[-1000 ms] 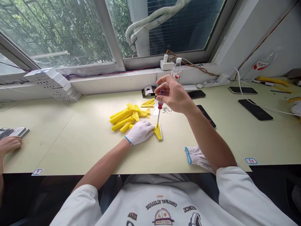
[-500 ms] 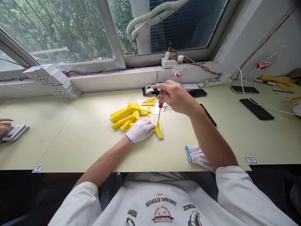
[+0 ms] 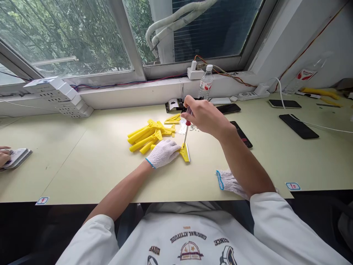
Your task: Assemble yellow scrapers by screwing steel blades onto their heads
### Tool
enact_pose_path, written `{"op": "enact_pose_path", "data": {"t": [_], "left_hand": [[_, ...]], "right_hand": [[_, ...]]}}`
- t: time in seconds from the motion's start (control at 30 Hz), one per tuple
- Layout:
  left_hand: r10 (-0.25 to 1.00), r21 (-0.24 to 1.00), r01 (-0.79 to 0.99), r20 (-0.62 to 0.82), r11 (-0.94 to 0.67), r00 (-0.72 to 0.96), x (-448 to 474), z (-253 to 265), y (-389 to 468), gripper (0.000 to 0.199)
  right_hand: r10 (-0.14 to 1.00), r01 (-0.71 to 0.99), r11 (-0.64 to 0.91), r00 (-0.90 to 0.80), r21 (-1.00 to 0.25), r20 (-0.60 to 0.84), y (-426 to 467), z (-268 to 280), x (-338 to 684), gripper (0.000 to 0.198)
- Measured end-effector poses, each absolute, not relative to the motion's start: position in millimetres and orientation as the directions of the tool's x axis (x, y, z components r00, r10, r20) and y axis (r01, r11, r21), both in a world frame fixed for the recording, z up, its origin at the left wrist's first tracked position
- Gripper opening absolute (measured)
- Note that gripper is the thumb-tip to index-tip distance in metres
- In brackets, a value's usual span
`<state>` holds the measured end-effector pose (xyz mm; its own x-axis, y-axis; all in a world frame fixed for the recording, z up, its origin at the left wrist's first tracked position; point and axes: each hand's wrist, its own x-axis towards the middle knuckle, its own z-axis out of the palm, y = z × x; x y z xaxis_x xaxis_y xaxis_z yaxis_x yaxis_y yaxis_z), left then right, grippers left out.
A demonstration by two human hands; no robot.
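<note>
My left hand (image 3: 164, 152), in a white knit glove with a blue cuff, is closed on a yellow scraper (image 3: 185, 154) that lies on the table, its blade edge to the right. Bare, my right hand (image 3: 202, 114) grips the handle of a screwdriver (image 3: 186, 134) from above. The screwdriver's tip meets the scraper head, and its shaft leans slightly. Just behind my left hand lies a pile of yellow scraper handles (image 3: 143, 136). Smaller yellow plastic parts (image 3: 173, 118), white blades (image 3: 182, 127) and tiny screws (image 3: 194, 127) sit beyond.
An empty glove (image 3: 230, 182) lies under my right forearm. Phones (image 3: 241, 134) are on the right, one with a cable across it. A water bottle (image 3: 206, 82) stands at the back, near a power strip (image 3: 253, 95). Stacked white boxes (image 3: 62, 97) stand back left; another person's hand (image 3: 4, 156) is far left.
My right index finger, stretched out before, is now curled round the screwdriver handle. The scraper and my left hand keep their places; the whole view has shifted slightly.
</note>
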<state>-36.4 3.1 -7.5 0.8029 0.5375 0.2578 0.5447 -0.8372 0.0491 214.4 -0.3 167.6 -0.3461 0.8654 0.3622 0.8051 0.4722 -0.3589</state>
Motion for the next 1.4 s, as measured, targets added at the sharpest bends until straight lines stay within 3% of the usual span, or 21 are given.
{"op": "enact_pose_path", "data": {"t": [0.23,0.47,0.57,0.67,0.73,0.8,0.9,0.97,1.03,1.13,1.2,1.27,1.4], "left_hand": [[0.541,0.057,0.546,0.256,-0.836,0.801,-36,-5,2,0.029],[0.546,0.069,0.55,0.274,-0.832,0.791,-39,-14,5,0.033],[0.553,0.079,0.554,0.273,-0.829,0.787,-39,-15,6,0.033],[0.551,0.084,0.55,0.263,-0.831,0.792,-38,-14,6,0.033],[0.552,0.083,0.551,0.256,-0.83,0.793,-38,-13,6,0.033],[0.553,0.078,0.554,0.258,-0.829,0.792,-38,-12,6,0.032],[0.542,0.071,0.545,0.273,-0.836,0.795,-38,-11,6,0.032],[0.533,0.067,0.538,0.283,-0.84,0.797,-37,-10,6,0.032],[0.529,0.064,0.534,0.287,-0.843,0.799,-37,-9,6,0.031],[0.526,0.062,0.531,0.281,-0.845,0.803,-36,-7,5,0.031],[0.525,0.059,0.532,0.278,-0.845,0.804,-36,-6,5,0.031],[0.528,0.058,0.535,0.279,-0.843,0.802,-37,-6,5,0.032],[0.535,0.065,0.541,0.283,-0.839,0.796,-37,-10,5,0.032]], "right_hand": [[0.731,0.55,0.669,-0.608,-0.501,0.309,-1,179,237,0.022],[0.81,0.711,0.565,-0.382,-0.418,0.445,6,172,223,0.026],[0.775,0.661,0.628,-0.477,-0.411,0.415,8,174,229,0.01],[0.694,0.498,0.71,-0.614,-0.498,0.376,4,180,236,0.029],[0.659,0.426,0.718,-0.672,-0.55,0.338,1,182,235,0.023],[0.708,0.5,0.682,-0.636,-0.534,0.307,-3,183,230,0.013],[0.878,0.812,0.455,-0.339,-0.365,0.338,-6,182,221,0.035],[0.912,0.92,0.294,-0.19,-0.259,0.363,-7,181,219,0.037],[0.911,0.914,0.331,-0.245,-0.235,0.332,-6,182,222,0.026],[0.828,0.752,0.559,-0.482,-0.351,0.285,-6,184,228,0.005],[0.768,0.651,0.64,-0.569,-0.408,0.295,-6,184,230,0.015],[0.772,0.676,0.636,-0.548,-0.373,0.322,-7,181,227,0.019],[0.869,0.891,0.395,-0.285,-0.221,0.405,-8,178,219,0.043]]}}
